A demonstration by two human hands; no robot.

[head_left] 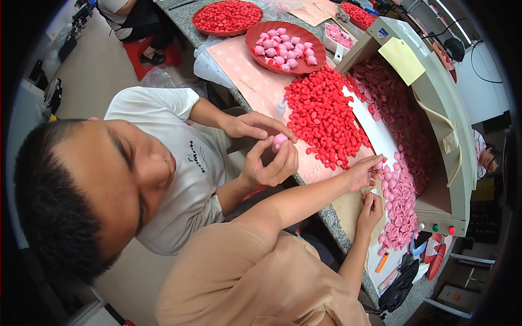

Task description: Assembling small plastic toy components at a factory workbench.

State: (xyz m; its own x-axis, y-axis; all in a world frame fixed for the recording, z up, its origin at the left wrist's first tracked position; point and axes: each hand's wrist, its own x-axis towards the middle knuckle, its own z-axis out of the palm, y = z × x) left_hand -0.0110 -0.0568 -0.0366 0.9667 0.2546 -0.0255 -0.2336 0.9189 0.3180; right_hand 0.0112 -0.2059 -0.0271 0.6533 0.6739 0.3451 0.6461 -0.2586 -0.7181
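My left hand reaches to the upper edge of a heap of small pink pieces. Its fingers are bent together, and what they hold is too small to make out. Close below it, my right hand is closed on a small white object, pinched at the fingertips; its kind is unclear. Beside me, a co-worker's hands hold a rounded pink piece. A large pile of small glossy red pieces lies left of the pink heap.
A beige machine housing with buttons arches over dark-red pieces. At the back stand a red bowl of pink-and-red pieces and a red bowl of red pieces. An orange lighter-like item and a black bag lie nearer.
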